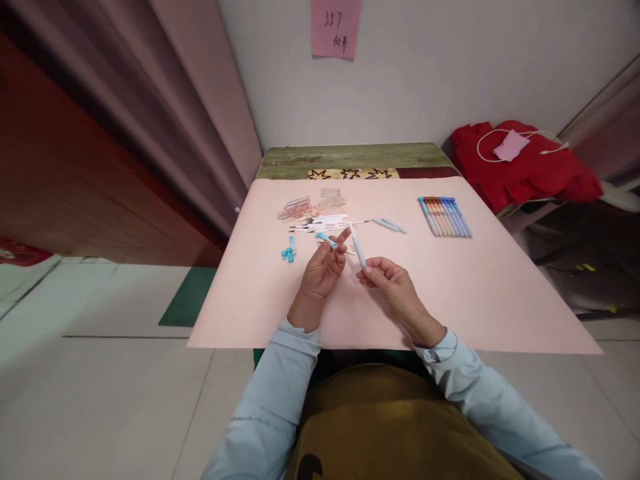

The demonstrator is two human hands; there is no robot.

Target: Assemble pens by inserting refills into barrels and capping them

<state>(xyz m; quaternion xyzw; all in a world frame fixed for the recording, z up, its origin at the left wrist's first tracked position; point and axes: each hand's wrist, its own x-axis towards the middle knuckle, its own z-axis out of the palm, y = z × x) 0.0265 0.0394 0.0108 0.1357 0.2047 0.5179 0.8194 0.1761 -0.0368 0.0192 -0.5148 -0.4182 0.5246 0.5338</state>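
Between the thumb and fingers of my left hand [319, 272] is a turquoise pen top [327, 241], its index finger stretched out. My right hand [395, 283] pinches a pale blue pen barrel [359, 249] near its lower end. A thin white tip shows at the barrel's upper end, close to my left index finger. White pen refills [325, 223] with dark tips lie just beyond my left hand. Left of that hand are several small turquoise pieces [288, 254] with a longer turquoise piece [293, 245]. Two more pale blue barrels [389, 225] lie beyond my right hand.
Clear plastic tubes [300, 208] are heaped behind the refills. A row of pens [445, 217] in blue and brown lies at the right on the pink sheet [475, 293]. Red cloth [525, 173] with a white cable is at the back right; a curtain [200, 87] hangs at left.
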